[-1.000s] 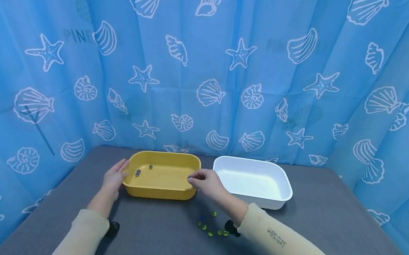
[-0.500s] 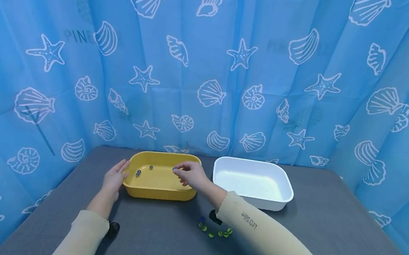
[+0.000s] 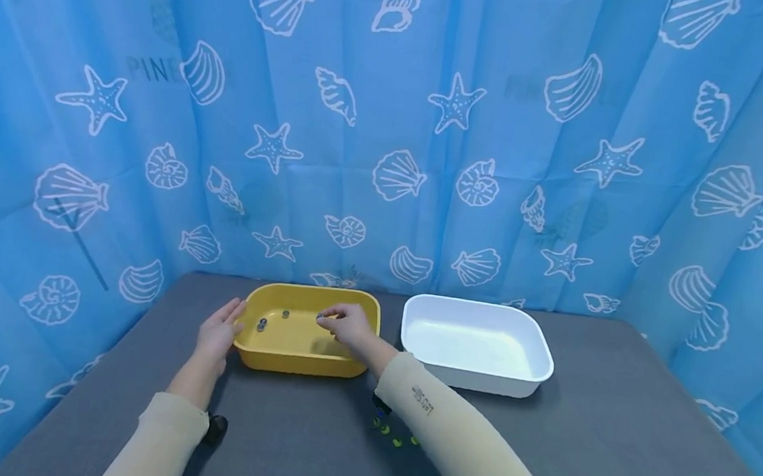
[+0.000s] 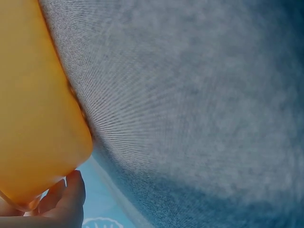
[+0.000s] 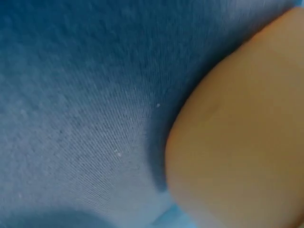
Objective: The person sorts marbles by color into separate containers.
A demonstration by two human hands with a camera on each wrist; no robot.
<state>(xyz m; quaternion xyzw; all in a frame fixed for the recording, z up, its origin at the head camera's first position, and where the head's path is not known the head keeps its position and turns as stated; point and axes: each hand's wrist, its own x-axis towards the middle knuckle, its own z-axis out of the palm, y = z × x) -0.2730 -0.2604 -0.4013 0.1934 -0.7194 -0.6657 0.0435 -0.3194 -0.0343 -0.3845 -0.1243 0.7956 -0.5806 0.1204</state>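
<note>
My right hand [image 3: 348, 324] is over the yellow bin [image 3: 303, 365], pinching a small blue marble [image 3: 320, 316] between thumb and fingertips. Dark marbles [image 3: 286, 314] lie on the bin's floor toward its left side. At the left end of the bin, my left hand [image 3: 216, 332] rests against the wall and rim with fairly straight fingers. The left wrist view shows its fingers [image 4: 73, 194] at the bin's rounded corner. In the right wrist view the bin's outer wall [image 5: 237, 123] fills the right side, and the hand is out of sight.
A white bin [image 3: 474, 381] stands to the right of the yellow one. Several green marbles [image 3: 385, 428] and a blue one lie on the grey cloth in front, partly hidden by the right sleeve [image 3: 447, 420]. A blue shell-print curtain [image 3: 393, 116] hangs behind.
My right hand has moved left from the yellow bin's right rim to over its interior, carrying the blue marble. The left hand stays at the bin's left end.
</note>
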